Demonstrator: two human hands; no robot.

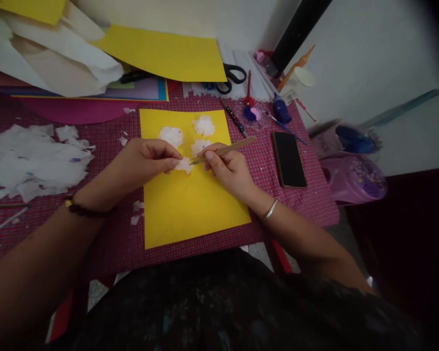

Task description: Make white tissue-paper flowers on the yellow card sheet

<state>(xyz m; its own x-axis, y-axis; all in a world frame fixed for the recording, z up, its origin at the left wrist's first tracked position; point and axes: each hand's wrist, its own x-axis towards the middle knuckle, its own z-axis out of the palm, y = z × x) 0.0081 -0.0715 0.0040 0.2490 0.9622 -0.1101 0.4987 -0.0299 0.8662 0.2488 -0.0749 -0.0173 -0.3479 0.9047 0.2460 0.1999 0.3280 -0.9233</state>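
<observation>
Over a yellow sheet (193, 204), my left hand (146, 158) pinches the edge of a small white paper piece (184, 165) with a ragged outline. My right hand (229, 170) grips a slim, tan, wooden-looking stick (241, 144) like a pen. Its thin tip meets or nearly meets the paper piece; what kind of tool it is I cannot make out. Beyond my hands, a white paper flower (171, 136) lies at the upper left of the sheet and another white flower (204, 126) at the upper right. A third flower (199, 146) is partly hidden by my right fingers.
White paper cutouts (36, 161) are heaped at the left. A phone (289, 159) lies right of the sheet, near a blue paint bottle (281, 108) and a paint palette (252, 113). Black scissors (236, 74) and a curved yellow sheet (168, 53) are at the back.
</observation>
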